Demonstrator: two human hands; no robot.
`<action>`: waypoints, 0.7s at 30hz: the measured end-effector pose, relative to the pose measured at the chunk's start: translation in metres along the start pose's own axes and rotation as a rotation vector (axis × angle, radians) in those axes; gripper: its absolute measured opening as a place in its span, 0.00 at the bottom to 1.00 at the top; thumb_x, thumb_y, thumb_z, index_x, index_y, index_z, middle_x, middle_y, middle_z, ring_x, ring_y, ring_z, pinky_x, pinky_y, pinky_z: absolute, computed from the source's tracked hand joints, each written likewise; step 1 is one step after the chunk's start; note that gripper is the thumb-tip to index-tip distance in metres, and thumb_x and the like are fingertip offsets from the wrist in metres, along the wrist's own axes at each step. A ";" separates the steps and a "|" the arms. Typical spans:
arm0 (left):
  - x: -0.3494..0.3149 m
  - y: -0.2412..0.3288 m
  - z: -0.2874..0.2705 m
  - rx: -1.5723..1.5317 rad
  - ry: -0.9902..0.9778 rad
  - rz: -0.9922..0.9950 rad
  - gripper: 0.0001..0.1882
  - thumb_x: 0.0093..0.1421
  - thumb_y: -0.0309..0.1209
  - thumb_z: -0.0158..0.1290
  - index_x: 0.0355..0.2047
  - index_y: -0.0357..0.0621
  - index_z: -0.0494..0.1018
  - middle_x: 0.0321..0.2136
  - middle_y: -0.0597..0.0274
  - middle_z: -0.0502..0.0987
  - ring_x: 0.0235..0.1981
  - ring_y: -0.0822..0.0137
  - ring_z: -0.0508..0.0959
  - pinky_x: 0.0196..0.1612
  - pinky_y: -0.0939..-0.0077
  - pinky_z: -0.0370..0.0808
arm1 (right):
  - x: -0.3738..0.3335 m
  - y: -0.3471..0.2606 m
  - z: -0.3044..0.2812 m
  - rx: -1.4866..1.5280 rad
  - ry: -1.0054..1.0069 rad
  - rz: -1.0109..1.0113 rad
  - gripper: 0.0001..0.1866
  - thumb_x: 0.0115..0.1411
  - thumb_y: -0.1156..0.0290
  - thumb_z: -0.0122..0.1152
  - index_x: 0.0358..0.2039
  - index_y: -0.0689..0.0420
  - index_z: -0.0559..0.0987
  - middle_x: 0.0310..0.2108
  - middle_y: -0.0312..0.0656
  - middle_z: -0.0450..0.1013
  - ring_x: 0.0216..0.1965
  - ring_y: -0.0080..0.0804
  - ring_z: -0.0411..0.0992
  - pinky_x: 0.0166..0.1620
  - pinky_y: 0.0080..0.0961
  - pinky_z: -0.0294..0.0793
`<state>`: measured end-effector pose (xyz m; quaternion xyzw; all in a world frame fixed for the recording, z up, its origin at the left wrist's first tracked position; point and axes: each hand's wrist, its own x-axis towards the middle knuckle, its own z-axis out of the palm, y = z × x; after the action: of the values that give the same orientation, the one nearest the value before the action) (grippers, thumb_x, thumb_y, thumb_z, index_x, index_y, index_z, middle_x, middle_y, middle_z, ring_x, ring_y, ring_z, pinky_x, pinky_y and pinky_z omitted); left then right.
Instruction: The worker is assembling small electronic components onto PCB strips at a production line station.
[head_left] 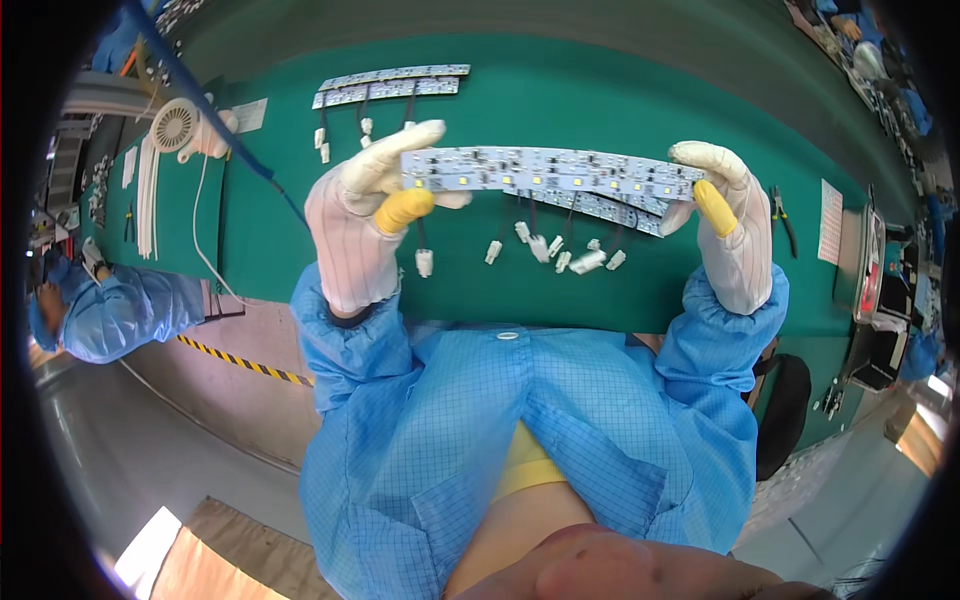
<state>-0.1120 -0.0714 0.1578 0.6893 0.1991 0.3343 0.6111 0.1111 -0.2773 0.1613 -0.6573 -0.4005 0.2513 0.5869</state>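
Note:
Between my two hands I hold up a long white LED circuit board strip (540, 170), its face with small square LEDs turned toward me. My left hand (385, 185), in a white striped glove with a yellow thumb tip, grips its left end. My right hand (722, 195), gloved the same way, pinches the right end. Behind and below it, more LED strips (610, 212) lie on the green table mat (480, 290), partly hidden by the held one. White connectors (540, 248) on dark wires hang or lie in front of them.
At the back left lies another pair of LED strips (390, 92) with wired connectors. A white fan (178, 128) stands left, its cable crossing the table. Pliers (788, 222) and a printed sheet (830, 222) lie right. Another person's blue sleeve (140, 310) shows far left.

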 end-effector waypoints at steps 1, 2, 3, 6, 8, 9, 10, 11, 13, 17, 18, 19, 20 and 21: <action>-0.002 0.002 -0.001 0.034 -0.024 0.004 0.29 0.51 0.43 0.60 0.48 0.35 0.73 0.32 0.55 0.81 0.35 0.69 0.80 0.43 0.79 0.74 | 0.001 0.004 -0.005 -0.043 -0.023 0.031 0.31 0.60 0.45 0.53 0.49 0.63 0.71 0.24 0.40 0.72 0.26 0.24 0.72 0.40 0.21 0.70; -0.001 0.001 -0.002 0.043 -0.012 0.005 0.29 0.51 0.43 0.60 0.48 0.35 0.73 0.32 0.55 0.81 0.35 0.69 0.80 0.43 0.79 0.74 | 0.002 0.006 -0.005 -0.036 -0.035 0.025 0.31 0.60 0.45 0.53 0.49 0.63 0.71 0.24 0.40 0.72 0.26 0.24 0.72 0.40 0.21 0.70; 0.001 -0.004 -0.004 0.107 -0.038 0.117 0.29 0.51 0.44 0.60 0.47 0.35 0.74 0.30 0.55 0.81 0.35 0.69 0.80 0.43 0.77 0.74 | 0.002 0.007 -0.005 -0.004 -0.049 -0.034 0.33 0.59 0.43 0.52 0.49 0.63 0.71 0.23 0.40 0.72 0.26 0.24 0.72 0.39 0.21 0.70; -0.001 -0.001 -0.003 0.208 -0.050 0.200 0.27 0.51 0.44 0.60 0.46 0.36 0.75 0.27 0.57 0.82 0.35 0.69 0.80 0.44 0.75 0.74 | 0.002 0.010 -0.004 0.006 -0.061 -0.081 0.37 0.57 0.38 0.51 0.49 0.63 0.71 0.22 0.38 0.72 0.26 0.25 0.72 0.37 0.21 0.70; -0.003 0.003 0.000 0.116 -0.033 0.136 0.25 0.52 0.42 0.59 0.46 0.37 0.75 0.26 0.58 0.82 0.35 0.70 0.80 0.44 0.75 0.73 | 0.002 0.009 -0.004 -0.032 -0.059 -0.076 0.37 0.58 0.38 0.51 0.49 0.63 0.71 0.21 0.38 0.72 0.26 0.25 0.72 0.37 0.21 0.70; -0.002 -0.002 -0.004 0.156 -0.056 0.184 0.24 0.53 0.40 0.60 0.46 0.37 0.74 0.28 0.55 0.81 0.34 0.69 0.80 0.42 0.76 0.74 | 0.003 0.007 -0.002 -0.031 -0.064 -0.076 0.37 0.58 0.38 0.51 0.49 0.63 0.71 0.21 0.38 0.72 0.26 0.25 0.72 0.37 0.21 0.70; -0.002 -0.002 -0.004 0.153 -0.058 0.183 0.24 0.53 0.40 0.60 0.46 0.37 0.74 0.28 0.55 0.81 0.34 0.69 0.80 0.42 0.76 0.74 | 0.003 0.003 0.000 -0.065 -0.033 -0.029 0.37 0.58 0.38 0.50 0.49 0.63 0.71 0.21 0.38 0.73 0.26 0.25 0.72 0.38 0.21 0.71; -0.002 -0.002 -0.004 0.125 -0.053 0.180 0.25 0.53 0.40 0.59 0.47 0.37 0.74 0.28 0.54 0.81 0.33 0.69 0.80 0.40 0.77 0.75 | 0.003 0.000 0.002 -0.099 -0.001 0.019 0.37 0.59 0.38 0.50 0.49 0.63 0.70 0.22 0.38 0.73 0.25 0.25 0.72 0.38 0.21 0.71; -0.002 -0.003 -0.003 0.091 -0.055 0.178 0.25 0.53 0.39 0.59 0.48 0.37 0.73 0.28 0.53 0.81 0.32 0.68 0.80 0.39 0.77 0.75 | 0.002 0.001 0.002 -0.086 -0.001 0.012 0.35 0.59 0.39 0.50 0.49 0.63 0.70 0.22 0.39 0.73 0.26 0.25 0.73 0.38 0.22 0.71; -0.002 -0.006 -0.004 0.047 -0.016 0.178 0.25 0.54 0.38 0.59 0.49 0.37 0.72 0.29 0.52 0.80 0.31 0.67 0.81 0.37 0.78 0.77 | 0.000 0.004 0.003 0.008 -0.027 -0.043 0.31 0.61 0.45 0.52 0.49 0.63 0.71 0.23 0.40 0.73 0.25 0.24 0.73 0.38 0.22 0.71; -0.002 -0.006 -0.005 0.070 -0.013 0.177 0.24 0.55 0.38 0.58 0.49 0.37 0.72 0.30 0.52 0.80 0.31 0.66 0.81 0.37 0.78 0.77 | 0.000 0.003 0.002 0.006 -0.023 -0.043 0.31 0.61 0.45 0.52 0.49 0.63 0.71 0.23 0.40 0.73 0.25 0.24 0.73 0.38 0.22 0.71; -0.001 -0.007 -0.005 0.069 -0.016 0.177 0.24 0.55 0.38 0.58 0.49 0.37 0.72 0.30 0.52 0.80 0.31 0.66 0.81 0.37 0.78 0.77 | -0.001 0.002 0.002 0.029 -0.016 -0.021 0.31 0.61 0.45 0.53 0.49 0.63 0.71 0.24 0.40 0.74 0.25 0.24 0.73 0.37 0.21 0.71; -0.001 -0.008 -0.006 0.096 -0.015 0.192 0.24 0.55 0.37 0.58 0.49 0.37 0.72 0.31 0.52 0.80 0.31 0.66 0.81 0.37 0.78 0.77 | -0.001 0.001 0.002 0.053 -0.008 0.002 0.31 0.60 0.46 0.54 0.49 0.63 0.71 0.25 0.41 0.74 0.25 0.24 0.73 0.37 0.20 0.71; 0.000 -0.009 -0.006 0.122 -0.016 0.208 0.24 0.55 0.37 0.58 0.49 0.37 0.72 0.31 0.52 0.80 0.31 0.66 0.81 0.38 0.77 0.77 | -0.001 0.000 0.003 0.052 -0.005 0.002 0.31 0.60 0.46 0.54 0.49 0.63 0.71 0.25 0.41 0.74 0.25 0.24 0.73 0.37 0.20 0.71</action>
<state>-0.1152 -0.0658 0.1496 0.7448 0.1418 0.3777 0.5315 0.1083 -0.2769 0.1608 -0.6415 -0.3945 0.2638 0.6027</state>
